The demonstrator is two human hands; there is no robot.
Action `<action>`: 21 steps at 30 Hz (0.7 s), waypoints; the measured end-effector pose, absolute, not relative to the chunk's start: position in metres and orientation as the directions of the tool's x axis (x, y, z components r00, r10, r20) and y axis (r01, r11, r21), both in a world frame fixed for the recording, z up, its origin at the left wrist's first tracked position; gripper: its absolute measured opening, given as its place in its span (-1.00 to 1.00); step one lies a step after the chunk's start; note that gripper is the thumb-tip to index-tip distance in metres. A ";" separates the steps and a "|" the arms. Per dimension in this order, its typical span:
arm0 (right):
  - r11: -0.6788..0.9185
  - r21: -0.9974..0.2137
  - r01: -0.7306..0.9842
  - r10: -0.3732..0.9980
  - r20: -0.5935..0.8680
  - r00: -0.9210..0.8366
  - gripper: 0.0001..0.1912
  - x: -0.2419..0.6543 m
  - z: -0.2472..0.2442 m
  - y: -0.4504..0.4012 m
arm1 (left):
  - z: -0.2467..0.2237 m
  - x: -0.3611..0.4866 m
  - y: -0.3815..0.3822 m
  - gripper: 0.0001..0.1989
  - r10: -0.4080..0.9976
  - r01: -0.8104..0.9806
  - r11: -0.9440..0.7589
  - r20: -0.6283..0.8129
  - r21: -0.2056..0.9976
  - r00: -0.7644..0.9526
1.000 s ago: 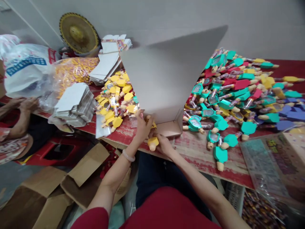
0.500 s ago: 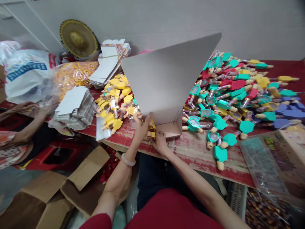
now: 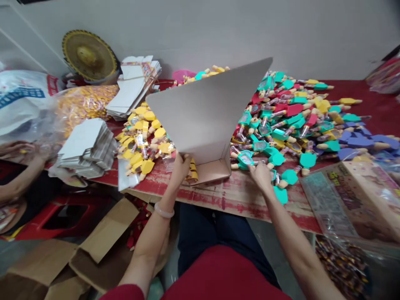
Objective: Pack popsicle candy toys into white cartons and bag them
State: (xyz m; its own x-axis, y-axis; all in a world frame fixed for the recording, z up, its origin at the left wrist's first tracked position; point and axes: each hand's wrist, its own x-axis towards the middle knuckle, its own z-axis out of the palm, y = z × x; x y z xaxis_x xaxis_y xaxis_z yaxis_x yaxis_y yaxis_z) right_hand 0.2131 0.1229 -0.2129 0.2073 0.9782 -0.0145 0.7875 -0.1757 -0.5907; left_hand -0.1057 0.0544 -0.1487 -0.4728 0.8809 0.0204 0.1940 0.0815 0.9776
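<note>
An open cardboard box (image 3: pixel 215 170) stands on the table before me, its tall grey lid (image 3: pixel 206 112) raised. My left hand (image 3: pixel 180 168) is closed on the box's left side, next to several yellow toys (image 3: pixel 193 171) lying inside. To the right of the box, my right hand (image 3: pixel 261 177) reaches the near edge of a heap of teal toys (image 3: pixel 276 157). Its fingers are closed around a teal paddle-shaped toy (image 3: pixel 244 158) with a clear tube; the fingertips are partly hidden. Yellow toys (image 3: pixel 136 146) are piled left of the box.
Stacked white cartons (image 3: pixel 83 146) and a bag of small yellow pieces (image 3: pixel 84 104) lie left. Another person's hands (image 3: pixel 21 152) work at far left. A printed box (image 3: pixel 359 196) sits at right. Open brown cartons (image 3: pixel 103 237) are below the red table (image 3: pixel 231 198).
My right hand has left the box and moved right to the teal toys. My left hand stays at the box's left side. The view has shifted slightly right.
</note>
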 end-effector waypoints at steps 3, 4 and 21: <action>-0.212 -0.662 0.719 0.976 -0.177 0.125 -0.74 0.234 -0.209 0.136 | -0.149 -0.103 0.051 -0.75 0.901 0.066 0.118 -0.079 0.991 -0.427; -0.218 -0.729 0.649 0.976 -0.168 0.140 -0.71 0.241 -0.205 0.131 | -0.150 -0.100 0.050 -0.74 0.895 0.034 0.120 -0.093 0.992 -0.436; 0.750 -0.325 0.577 0.605 -0.015 -0.796 -0.57 0.108 -0.133 0.097 | -0.164 -0.086 0.056 -0.84 0.789 0.121 0.104 -0.008 0.987 -0.614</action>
State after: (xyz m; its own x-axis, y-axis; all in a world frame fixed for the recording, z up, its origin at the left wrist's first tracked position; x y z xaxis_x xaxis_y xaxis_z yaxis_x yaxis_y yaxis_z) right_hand 0.1077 0.0972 -0.1329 -0.7958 0.6054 -0.0153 0.5767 0.7498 -0.3245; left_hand -0.0855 0.0564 -0.1643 -0.6138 0.7894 -0.0077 0.1210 0.1037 0.9872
